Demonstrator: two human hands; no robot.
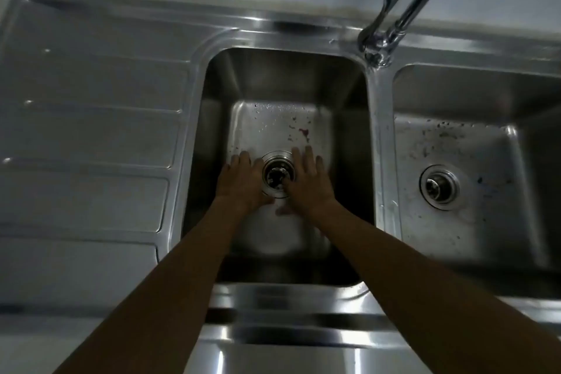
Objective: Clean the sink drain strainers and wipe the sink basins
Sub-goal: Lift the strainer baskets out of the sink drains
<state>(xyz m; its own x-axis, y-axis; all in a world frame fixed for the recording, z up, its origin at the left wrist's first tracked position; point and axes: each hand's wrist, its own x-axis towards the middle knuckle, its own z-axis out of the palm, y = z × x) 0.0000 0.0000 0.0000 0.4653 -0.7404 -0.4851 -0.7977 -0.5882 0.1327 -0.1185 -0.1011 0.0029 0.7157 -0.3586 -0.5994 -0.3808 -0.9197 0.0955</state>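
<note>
In the left basin (273, 79), left hand (239, 181) and right hand (309, 181) lie flat, empty, flanking the strainer (277, 174)

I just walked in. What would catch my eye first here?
Two bare arms reach into the left basin, with the left hand and right hand lying on either side of the left strainer. Just beyond the fingers, a red stain marks the basin floor. The right basin is speckled with dark grime around the right strainer.
</note>
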